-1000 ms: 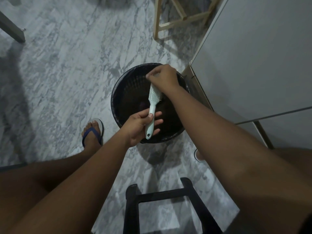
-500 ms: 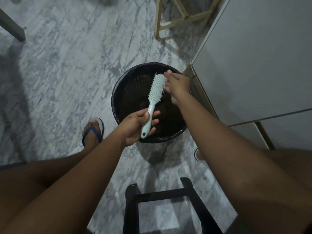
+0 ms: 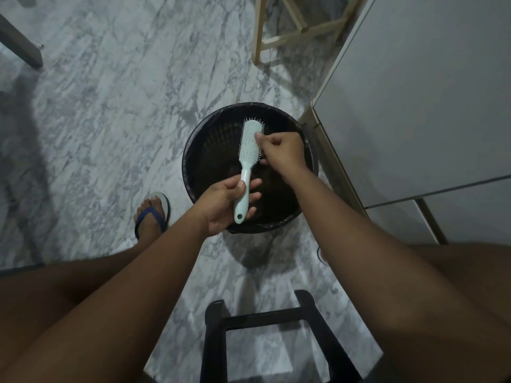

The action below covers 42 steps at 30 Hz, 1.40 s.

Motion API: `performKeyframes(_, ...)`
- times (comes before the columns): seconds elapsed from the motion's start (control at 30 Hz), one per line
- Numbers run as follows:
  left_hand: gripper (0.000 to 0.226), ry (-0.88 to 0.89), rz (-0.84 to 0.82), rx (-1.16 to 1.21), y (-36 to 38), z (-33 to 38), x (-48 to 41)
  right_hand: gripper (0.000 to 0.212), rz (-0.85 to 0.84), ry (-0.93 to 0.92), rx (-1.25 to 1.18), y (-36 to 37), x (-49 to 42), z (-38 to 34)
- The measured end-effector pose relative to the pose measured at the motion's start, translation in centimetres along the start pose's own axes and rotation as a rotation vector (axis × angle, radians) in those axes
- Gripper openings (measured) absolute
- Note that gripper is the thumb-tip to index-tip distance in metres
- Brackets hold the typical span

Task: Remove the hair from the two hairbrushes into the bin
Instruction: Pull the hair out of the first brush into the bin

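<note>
Floor (image 3: pixel 110 111): grey-veined marble covered the whole ground, with the person's bare legs at the bottom edge on both sides.
Cabinet (image 3: pixel 420 100): a pale, flat-fronted unit filled the right side, its near corner standing just beside the bin's right rim.
Black stool frame (image 3: pixel 265 335): dark bars lay at the bottom centre, between the two forearms.
Wooden frame (image 3: pixel 287 31): light timber legs and rails stood at the top, well apart from the bin.
Bin (image 3: pixel 199 150): a round black container with a dark liner sat on the floor in the middle; its inside was too dark to tell what lay in it.
Foot in blue flip-flop (image 3: pixel 152 214): it rested on the floor just left of the bin.
Right hand (image 3: pixel 282 153): it was curled over the bin, thumb and fingers drawn together in a pinch against the right edge of the brush head; whether any hair sat between the fingertips could not be told.
Left hand (image 3: pixel 224 203): it was wrapped loosely round the brush handle, thumb pressed on top, the fingers partly spread beneath.
Hairbrush (image 3: pixel 250 145): pale mint, bristles facing up, it was held over the bin's opening, head pointing away from the person, handle end with its small hole sticking out below the left hand.
</note>
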<state>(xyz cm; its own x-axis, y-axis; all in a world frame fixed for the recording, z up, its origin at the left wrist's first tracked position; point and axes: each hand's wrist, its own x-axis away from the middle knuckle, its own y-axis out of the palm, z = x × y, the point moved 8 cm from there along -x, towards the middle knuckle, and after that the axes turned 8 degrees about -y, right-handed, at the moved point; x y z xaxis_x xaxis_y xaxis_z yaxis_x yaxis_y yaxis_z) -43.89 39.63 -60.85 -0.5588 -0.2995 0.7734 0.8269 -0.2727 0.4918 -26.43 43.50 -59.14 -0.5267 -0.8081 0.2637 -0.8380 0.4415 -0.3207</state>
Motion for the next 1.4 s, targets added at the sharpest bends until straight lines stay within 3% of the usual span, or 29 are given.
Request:
performKeyframes(0.07,0.032,0.000,0.007,0.014,-0.2,-0.1,0.0,0.035,0.007,-0.052,0.161,-0.4,-0.1,-0.5)
performKeyframes(0.27,0.034,0.011,-0.005,0.147,-0.9,0.1,0.1,0.034,0.042,0.106,0.057,-1.6,0.4,0.1)
performKeyframes(0.4,0.036,0.009,-0.010,0.154,-1.2,0.5,0.1,0.027,-0.150,0.089,-0.112,-0.1,1.6,0.1)
performKeyframes(0.5,0.036,-0.014,-0.051,0.155,-0.6,0.5,0.2,0.049,-0.270,0.044,-0.207,0.8,2.3,0.1)
performKeyframes(0.57,0.036,-0.030,-0.073,0.140,-0.3,0.4,0.3,0.053,-0.262,0.011,-0.202,0.6,2.1,0.0)
performKeyframes(0.87,0.038,-0.021,-0.109,0.174,-0.6,0.6,0.3,0.020,-0.323,-0.036,-0.109,1.0,1.6,-0.6)
performKeyframes(1.1,0.040,-0.016,-0.163,0.204,-0.5,0.8,0.5,0.027,-0.125,0.108,-0.369,0.7,0.7,-0.1)
performKeyframes(1.27,0.038,-0.064,-0.223,0.171,-0.3,0.2,0.8,0.036,-0.192,0.049,-0.454,1.0,0.1,-1.5)
performKeyframes(1.4,0.039,-0.084,-0.298,0.177,0.2,-0.2,1.0,0.030,-0.105,0.098,-0.519,0.0,-0.8,-0.9)
